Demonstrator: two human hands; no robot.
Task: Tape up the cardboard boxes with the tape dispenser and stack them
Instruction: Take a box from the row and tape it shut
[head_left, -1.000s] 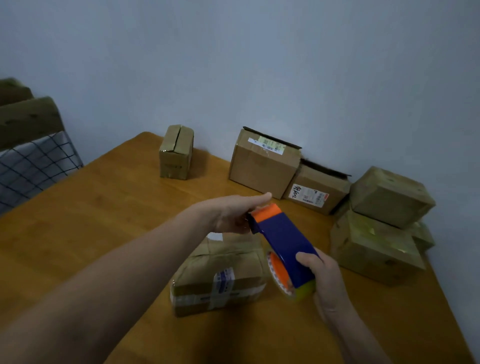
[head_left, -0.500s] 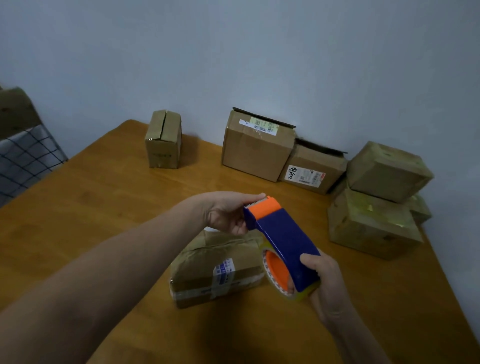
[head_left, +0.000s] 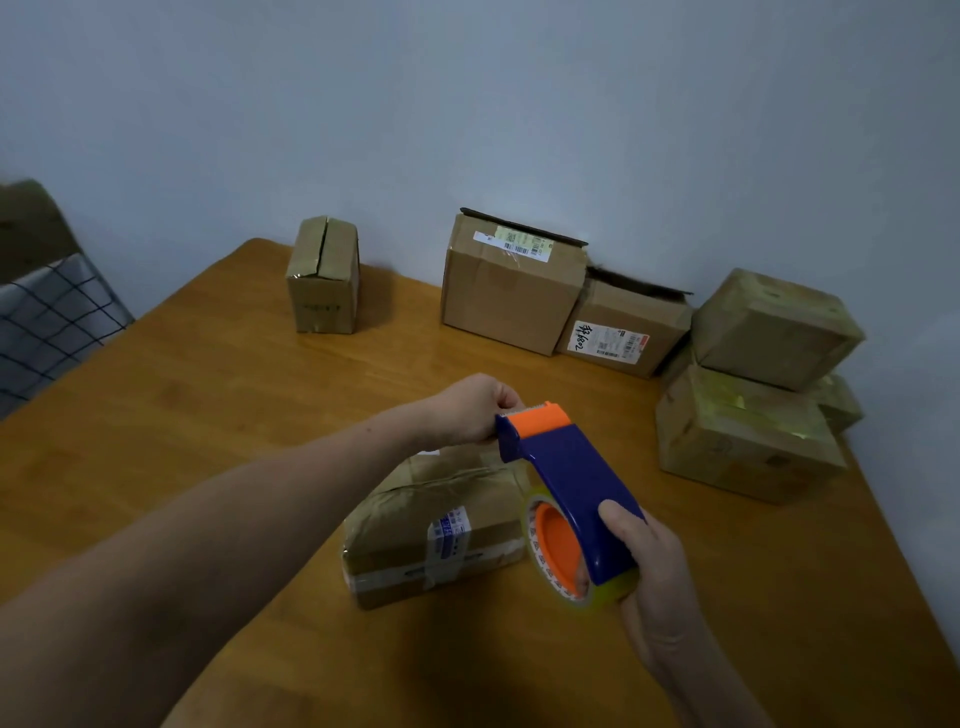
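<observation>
My right hand (head_left: 652, 577) grips the rear of a blue and orange tape dispenser (head_left: 569, 478), wrapped around its tape roll end, and holds it above the table. My left hand (head_left: 475, 408) has its fingers curled at the dispenser's orange cutter end, pinching at the tape edge there. Under the dispenser lies a flat, crumpled cardboard box (head_left: 434, 530) with white tape bands and a blue label. The left forearm crosses in front of its left side.
On the wooden table (head_left: 208, 415) a small box (head_left: 323, 275) stands at the back left. Two open-flapped boxes (head_left: 511, 283) (head_left: 621, 330) lean at the wall. Taped boxes are stacked at the right (head_left: 748, 431), one on top (head_left: 774, 327). A chair with checked fabric (head_left: 47, 322) stands at the left.
My left hand's fingers went from lying straight over the orange cutter end to curling and pinching at it. The dispenser stays held over the flat box.
</observation>
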